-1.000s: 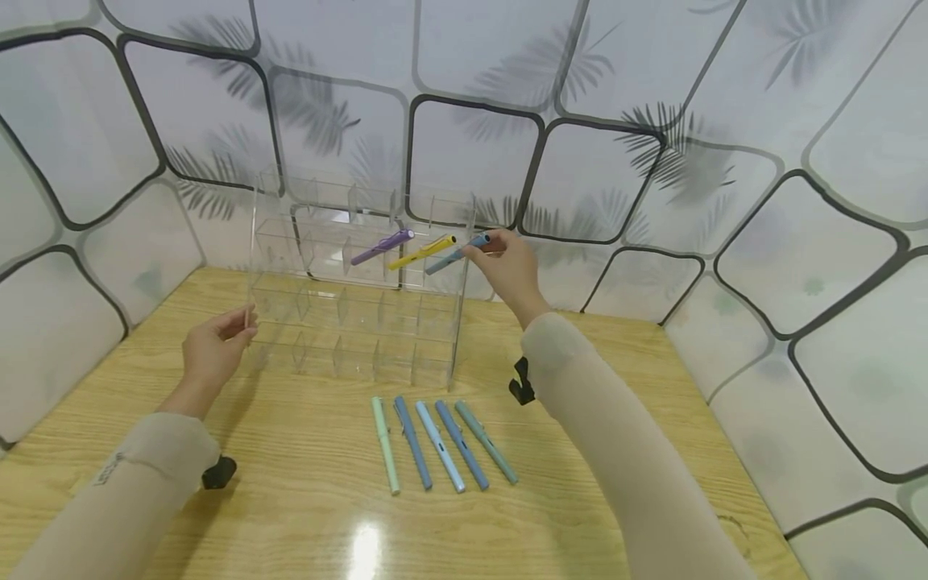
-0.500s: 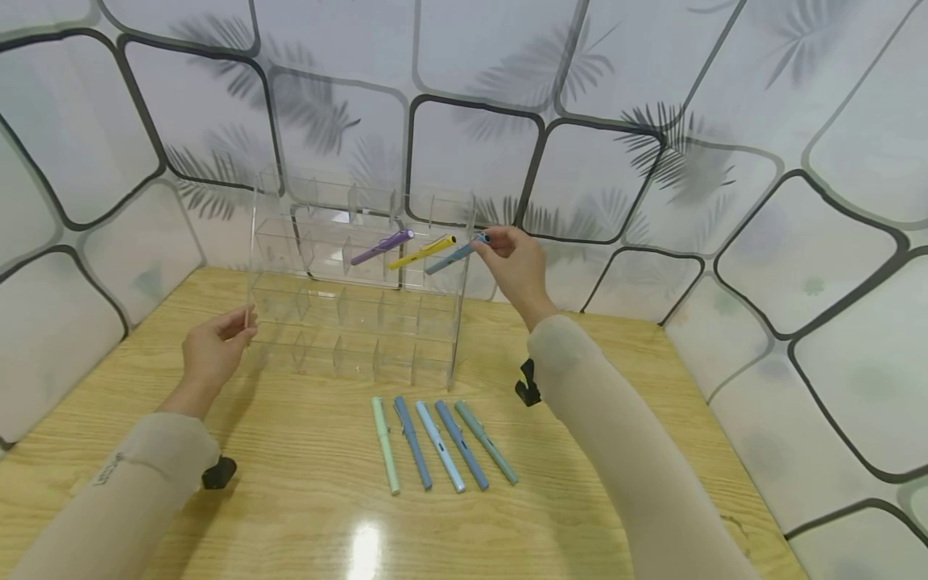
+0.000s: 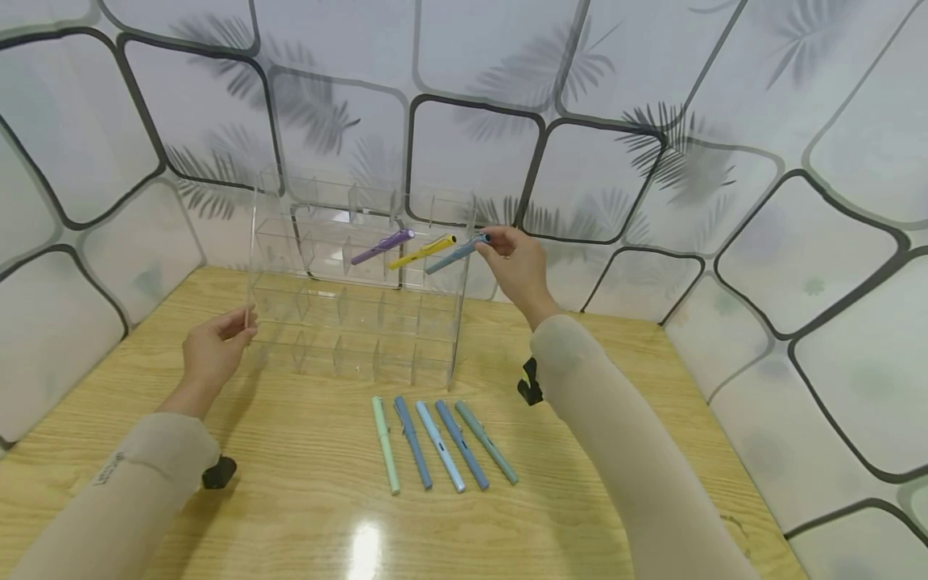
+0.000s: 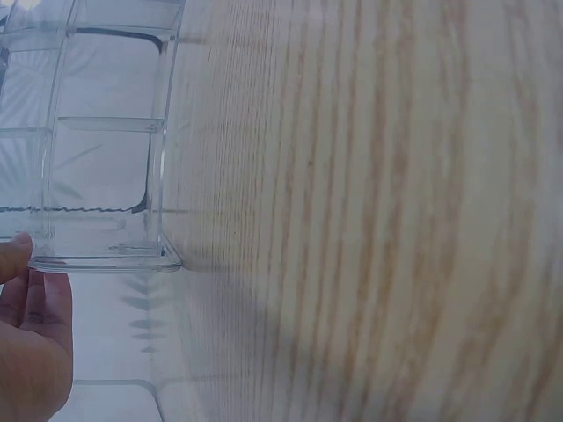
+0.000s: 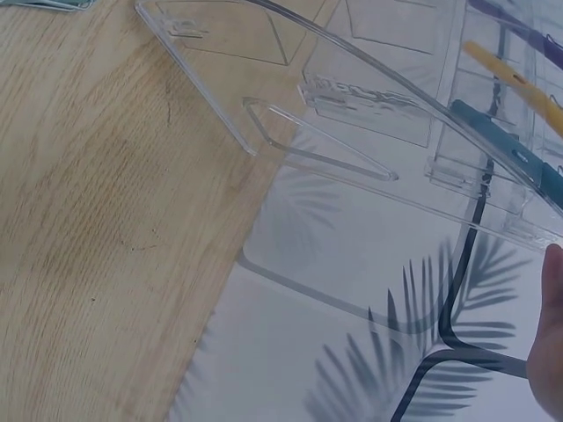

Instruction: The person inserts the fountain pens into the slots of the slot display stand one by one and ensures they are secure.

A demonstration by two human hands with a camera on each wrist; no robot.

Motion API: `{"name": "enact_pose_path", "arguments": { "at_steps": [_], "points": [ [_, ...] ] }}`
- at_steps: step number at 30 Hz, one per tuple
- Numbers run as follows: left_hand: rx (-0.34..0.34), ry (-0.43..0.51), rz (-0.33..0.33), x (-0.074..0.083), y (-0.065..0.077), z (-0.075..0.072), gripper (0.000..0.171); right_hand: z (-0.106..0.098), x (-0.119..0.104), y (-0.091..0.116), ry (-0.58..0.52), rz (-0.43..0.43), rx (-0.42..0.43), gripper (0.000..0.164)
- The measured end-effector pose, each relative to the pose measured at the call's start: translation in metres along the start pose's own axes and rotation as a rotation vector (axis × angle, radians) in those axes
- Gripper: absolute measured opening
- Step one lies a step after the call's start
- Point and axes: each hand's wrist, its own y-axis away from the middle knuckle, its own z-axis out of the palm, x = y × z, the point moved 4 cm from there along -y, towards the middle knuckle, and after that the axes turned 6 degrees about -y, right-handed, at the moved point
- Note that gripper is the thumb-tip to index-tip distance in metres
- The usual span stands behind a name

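Observation:
A clear acrylic tiered display rack point(image 3: 355, 332) stands on the table, split by small dividers. My left hand point(image 3: 216, 348) pinches its left side panel between thumb and fingers; the left wrist view shows the thumb on one face of the clear edge point(image 4: 106, 263). Across an upper tier lie a purple pen point(image 3: 382, 247), a yellow pen point(image 3: 422, 253) and a blue pen point(image 3: 453, 258), slanted side by side. At the rack's upper right, my right hand point(image 3: 518, 270) pinches the capped end of the blue pen. Only part of that hand point(image 5: 547, 343) enters the right wrist view.
In front of the rack, several pens lie in a fanned row on the wooden table point(image 3: 304, 499): light green point(image 3: 387, 447), blues such as a light blue one point(image 3: 440, 447), and grey-green point(image 3: 487, 443). A patterned curtain point(image 3: 478, 161) closes in behind and at the sides.
My right hand has shifted slightly right, its fingertips sliding to the very end of the blue pen, which stays in its tier. The left hand and the rack have not moved.

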Motion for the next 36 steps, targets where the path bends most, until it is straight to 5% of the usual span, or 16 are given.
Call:
{"name": "enact_pose_path", "arguments": {
  "at_steps": [24, 36],
  "points": [
    [-0.003, 0.017, 0.006, 0.001, 0.0, 0.0, 0.038, -0.009, 0.003, 0.004, -0.087, 0.037, -0.05, 0.038],
    [-0.025, 0.045, -0.017, -0.002, -0.001, 0.001, 0.039, -0.015, 0.031, 0.037, -0.144, 0.175, -0.112, 0.043]
  ]
}}
